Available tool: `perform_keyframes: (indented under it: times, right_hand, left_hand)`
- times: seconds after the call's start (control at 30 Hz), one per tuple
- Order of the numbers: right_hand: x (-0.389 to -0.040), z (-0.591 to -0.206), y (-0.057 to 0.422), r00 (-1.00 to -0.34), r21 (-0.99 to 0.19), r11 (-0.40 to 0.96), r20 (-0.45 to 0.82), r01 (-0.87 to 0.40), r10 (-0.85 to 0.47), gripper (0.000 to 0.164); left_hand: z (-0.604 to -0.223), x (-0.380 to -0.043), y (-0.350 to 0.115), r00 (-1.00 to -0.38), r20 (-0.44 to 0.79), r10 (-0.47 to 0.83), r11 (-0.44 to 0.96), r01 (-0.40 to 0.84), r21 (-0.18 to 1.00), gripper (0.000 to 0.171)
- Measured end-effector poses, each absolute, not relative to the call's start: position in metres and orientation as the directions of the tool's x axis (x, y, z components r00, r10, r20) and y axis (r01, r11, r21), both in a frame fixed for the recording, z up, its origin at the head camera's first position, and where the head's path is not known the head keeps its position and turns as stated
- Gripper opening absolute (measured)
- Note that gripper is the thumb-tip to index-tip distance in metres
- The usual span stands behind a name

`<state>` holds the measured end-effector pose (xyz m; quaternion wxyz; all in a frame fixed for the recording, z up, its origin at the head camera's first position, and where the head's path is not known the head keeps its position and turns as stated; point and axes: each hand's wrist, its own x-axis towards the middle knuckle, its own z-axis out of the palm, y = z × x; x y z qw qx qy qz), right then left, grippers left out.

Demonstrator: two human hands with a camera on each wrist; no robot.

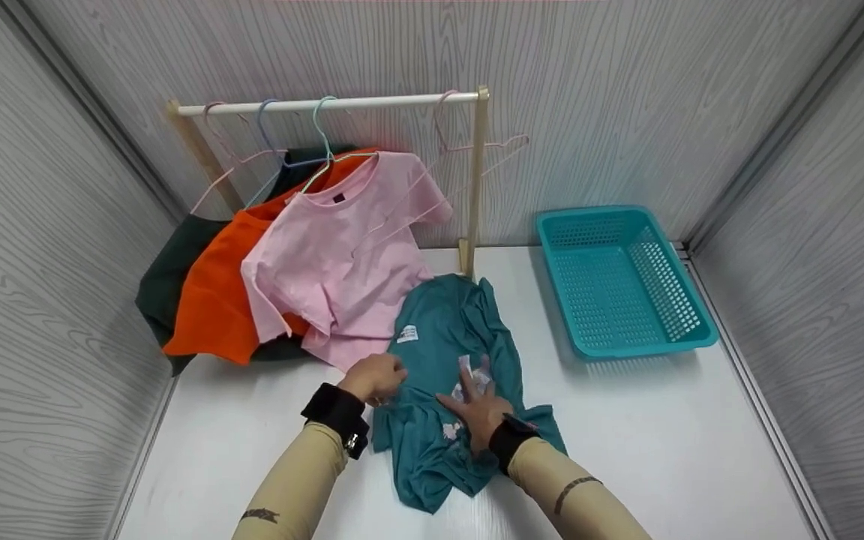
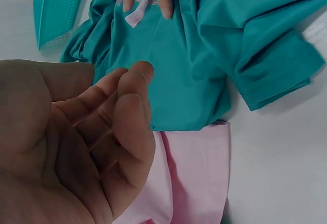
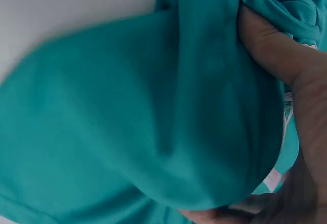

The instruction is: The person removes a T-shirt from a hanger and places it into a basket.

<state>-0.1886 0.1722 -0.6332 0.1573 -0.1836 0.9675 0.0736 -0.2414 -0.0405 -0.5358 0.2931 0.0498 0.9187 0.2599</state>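
Observation:
A teal shirt lies crumpled on the white table, with a small white label and a pale print on it. Over its middle my right hand rests with fingers spread, beside a pale strip. In the right wrist view a fold of the shirt covers part of the right hand, its thumb against the cloth. My left hand is at the shirt's left edge, near the pink shirt's hem. The left wrist view shows the left hand with loosely bent fingers and nothing in them.
A rack at the back carries a pink shirt, an orange shirt and dark garments on hangers. At its right end hangs a bare pink hanger. The turquoise basket stands to the right, near the wall.

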Motion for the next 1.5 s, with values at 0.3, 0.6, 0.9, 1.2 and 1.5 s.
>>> perform_keyframes:
  times: [0.3, 0.6, 0.9, 1.2, 1.5]
  right_hand:
    - [-0.185, -0.635, 0.177, -0.839, -0.046, 0.883, -0.290, -0.468, -0.460, 0.048]
    - [-0.189, -0.629, 0.201, -0.843, -0.282, 0.900, -0.340, -0.332, -0.417, 0.024]
    - [-0.220, -0.566, 0.223, -0.881, -0.319, 0.894, -0.253, -0.314, -0.400, 0.018]
    - [-0.254, -0.482, 0.246, -0.898, -0.250, 0.907, -0.201, -0.338, -0.390, 0.036]
    - [-0.278, -0.407, 0.279, -0.967, -0.243, 0.945, -0.077, -0.220, -0.245, 0.022]
  left_hand:
    - [-0.538, -0.240, -0.039, -0.819, -0.515, 0.252, 0.858, -0.057, 0.510, 0.028]
    - [-0.536, -0.236, -0.039, -0.811, -0.527, 0.253, 0.840, -0.085, 0.535, 0.025]
    - [-0.531, -0.233, -0.044, -0.811, -0.529, 0.252, 0.840, -0.088, 0.535, 0.024]
    - [-0.530, -0.234, -0.042, -0.814, -0.515, 0.270, 0.840, -0.062, 0.539, 0.022]
    - [-0.528, -0.231, -0.041, -0.817, -0.506, 0.278, 0.837, -0.053, 0.545, 0.022]
